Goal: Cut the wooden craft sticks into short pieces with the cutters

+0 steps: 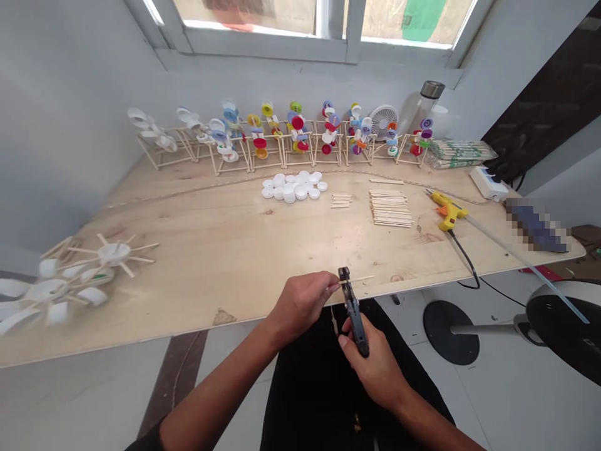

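Near the table's front edge, my left hand (305, 297) pinches a thin wooden stick (364, 277) that points to the right. My right hand (374, 363) is wrapped around the handles of dark pliers (355, 316), whose head points away from me. The stick passes at the pliers' jaws, its free end sticking out on the far side. Whether the jaws are closed on it I cannot tell. Beyond my hands lie a neat stack of wooden sticks (390, 208), a small group of short stick pieces (341, 200) and a cluster of white bottle caps (290, 187).
A yellow glue gun (449, 212) with a long glue stick lies at the right, by a white power strip (488, 183). Stick frames with colourful cap wheels (295, 144) line the back. White cap wheels (114, 253) lie at the left. A bottle (425, 108) stands behind.
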A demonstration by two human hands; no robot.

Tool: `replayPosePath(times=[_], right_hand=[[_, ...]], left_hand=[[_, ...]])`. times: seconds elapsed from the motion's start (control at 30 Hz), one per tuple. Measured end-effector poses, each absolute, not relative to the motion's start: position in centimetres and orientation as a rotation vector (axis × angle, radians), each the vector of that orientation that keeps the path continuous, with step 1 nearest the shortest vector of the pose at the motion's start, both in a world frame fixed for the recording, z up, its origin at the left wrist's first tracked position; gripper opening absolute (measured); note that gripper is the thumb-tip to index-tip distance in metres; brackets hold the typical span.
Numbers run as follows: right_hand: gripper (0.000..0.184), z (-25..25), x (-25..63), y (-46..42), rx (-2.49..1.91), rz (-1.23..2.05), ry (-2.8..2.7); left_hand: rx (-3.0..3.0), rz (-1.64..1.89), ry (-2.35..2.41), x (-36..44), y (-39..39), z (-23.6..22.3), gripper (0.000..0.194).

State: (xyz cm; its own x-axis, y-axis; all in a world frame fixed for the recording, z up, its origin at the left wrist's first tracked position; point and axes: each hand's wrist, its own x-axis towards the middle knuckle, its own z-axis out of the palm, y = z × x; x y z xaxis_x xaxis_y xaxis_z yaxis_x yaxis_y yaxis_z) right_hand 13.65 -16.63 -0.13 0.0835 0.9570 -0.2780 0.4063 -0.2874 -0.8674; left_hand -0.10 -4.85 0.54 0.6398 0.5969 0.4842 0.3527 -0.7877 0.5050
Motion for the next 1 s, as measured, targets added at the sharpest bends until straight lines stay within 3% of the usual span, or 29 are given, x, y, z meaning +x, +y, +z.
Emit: replayPosePath(times=[0.6,1.0], right_hand=[[0.005,-0.5,14.2,-16.2,-1.844,0.852,-1.532],[0.010,-0.7,14.4,-16.3,-1.848,0.774,-1.572]], left_hand=[[2.330,0.858,0.776,-0.1,-6.0,1.5,0.012],[2.624,0.963,0.711,-0.1,-5.9,1.3,0.014]])
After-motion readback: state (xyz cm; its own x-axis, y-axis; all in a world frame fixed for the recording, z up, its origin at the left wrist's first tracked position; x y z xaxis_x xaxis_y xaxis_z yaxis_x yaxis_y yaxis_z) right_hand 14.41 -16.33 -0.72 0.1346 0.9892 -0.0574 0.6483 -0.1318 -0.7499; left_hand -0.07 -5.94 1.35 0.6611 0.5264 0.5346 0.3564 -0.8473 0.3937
